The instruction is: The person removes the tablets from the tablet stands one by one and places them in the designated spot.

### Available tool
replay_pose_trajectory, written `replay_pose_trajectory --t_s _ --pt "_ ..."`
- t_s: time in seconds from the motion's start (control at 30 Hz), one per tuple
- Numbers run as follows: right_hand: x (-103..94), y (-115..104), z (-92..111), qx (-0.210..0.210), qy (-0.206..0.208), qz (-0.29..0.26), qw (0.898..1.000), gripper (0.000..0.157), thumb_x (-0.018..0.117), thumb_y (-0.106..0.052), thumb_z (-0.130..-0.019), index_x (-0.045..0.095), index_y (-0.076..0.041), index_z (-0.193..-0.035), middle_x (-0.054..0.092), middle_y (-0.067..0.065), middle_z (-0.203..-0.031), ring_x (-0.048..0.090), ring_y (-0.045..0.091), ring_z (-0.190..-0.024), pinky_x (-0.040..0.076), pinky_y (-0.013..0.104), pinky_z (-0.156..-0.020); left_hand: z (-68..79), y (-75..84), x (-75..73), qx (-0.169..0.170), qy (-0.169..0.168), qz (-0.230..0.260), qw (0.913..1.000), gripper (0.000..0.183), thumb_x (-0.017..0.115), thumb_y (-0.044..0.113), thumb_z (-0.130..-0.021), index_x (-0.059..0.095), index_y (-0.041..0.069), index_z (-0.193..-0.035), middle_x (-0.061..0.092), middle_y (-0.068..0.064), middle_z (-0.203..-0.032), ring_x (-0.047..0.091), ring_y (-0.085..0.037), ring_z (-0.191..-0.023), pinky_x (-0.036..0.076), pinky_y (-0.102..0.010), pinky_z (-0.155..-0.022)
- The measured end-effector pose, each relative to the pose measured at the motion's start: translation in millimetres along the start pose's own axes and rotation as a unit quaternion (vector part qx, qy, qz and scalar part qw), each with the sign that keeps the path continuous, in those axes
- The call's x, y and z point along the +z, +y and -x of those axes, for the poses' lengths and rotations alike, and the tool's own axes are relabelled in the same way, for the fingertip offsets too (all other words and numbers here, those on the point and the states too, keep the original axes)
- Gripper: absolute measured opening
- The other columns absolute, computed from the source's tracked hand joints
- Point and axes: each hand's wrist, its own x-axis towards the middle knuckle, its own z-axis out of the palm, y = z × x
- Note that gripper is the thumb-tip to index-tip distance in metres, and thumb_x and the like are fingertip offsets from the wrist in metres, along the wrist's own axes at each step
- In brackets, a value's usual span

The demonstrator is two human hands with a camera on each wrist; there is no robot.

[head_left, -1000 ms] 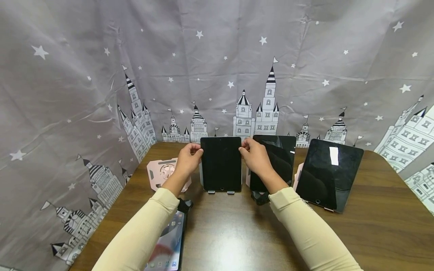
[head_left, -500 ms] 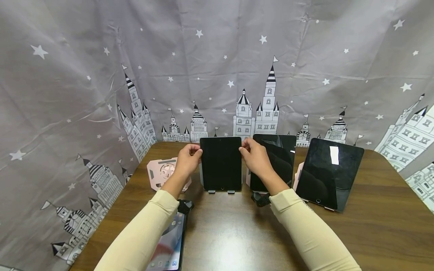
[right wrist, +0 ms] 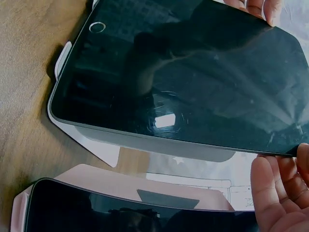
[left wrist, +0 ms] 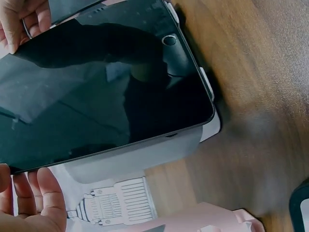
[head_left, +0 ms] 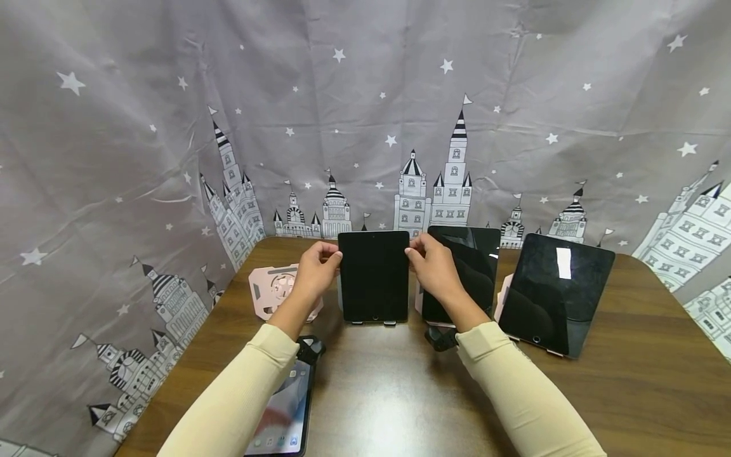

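A dark-screened tablet point(head_left: 374, 276) stands upright at the middle of the table, its lower edge on the lips of a light grey stand point(left wrist: 140, 162). My left hand point(head_left: 315, 270) pinches its left edge near the top, thumb in front and fingers at the side. At the opposite edge my right hand point(head_left: 432, 265) pinches it at about the same height. The left wrist view shows the tablet point(left wrist: 106, 87) with both hands at its upper end. In the right wrist view the stand's lip point(right wrist: 63, 60) hooks over the lower edge.
Two more dark tablets, a nearer one point(head_left: 468, 254) and a tilted one point(head_left: 556, 295), lean on pink stands to the right. A bare pink stand point(head_left: 274, 289) is on the left. A lit tablet point(head_left: 288, 409) lies flat under my left forearm. A patterned curtain point(head_left: 365, 127) hangs behind.
Both hands keep their hold on the tablet's sides, and it stays on the stand. Only a slight shift of the head view shows.
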Motion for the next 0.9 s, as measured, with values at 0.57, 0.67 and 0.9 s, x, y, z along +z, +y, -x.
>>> replay_pose_trajectory --t_s 0.57,0.67,0.9 --pt "-2.0 -5 14 0.002 0.006 -0.029 1.000 0.009 0.061 -0.014 -0.100 0.061 -0.005 -0.099 0.063 0.010 -0.082 0.066 0.028 -0.074 0.055 0.036 -0.066 21.0 11.6 -9.2 0.007 -0.014 0.018 0.9997 0.012 0.061 0.005 -0.097 0.061 -0.002 -0.107 0.060 -0.013 -0.101 0.057 -0.017 -0.083 0.056 -0.043 -0.081" --pt "-0.8 -5 19 -0.009 0.008 -0.023 1.000 0.009 0.061 -0.014 -0.099 0.061 -0.005 -0.098 0.062 0.008 -0.078 0.063 0.025 -0.070 0.053 0.035 -0.064 24.5 7.9 -10.9 -0.002 -0.018 0.029 0.9994 0.012 0.060 0.005 -0.097 0.060 -0.002 -0.107 0.059 -0.012 -0.100 0.056 -0.018 -0.083 0.056 -0.043 -0.081" --pt "4.4 -3 34 -0.006 -0.010 -0.035 0.999 0.007 0.061 -0.013 -0.099 0.060 -0.006 -0.100 0.061 0.008 -0.080 0.064 0.021 -0.067 0.056 0.033 -0.063 32.4 -2.5 -14.8 -0.022 -0.022 0.040 0.9987 0.011 0.059 0.004 -0.097 0.059 -0.002 -0.107 0.056 -0.010 -0.097 0.055 -0.018 -0.080 0.052 -0.025 -0.069"
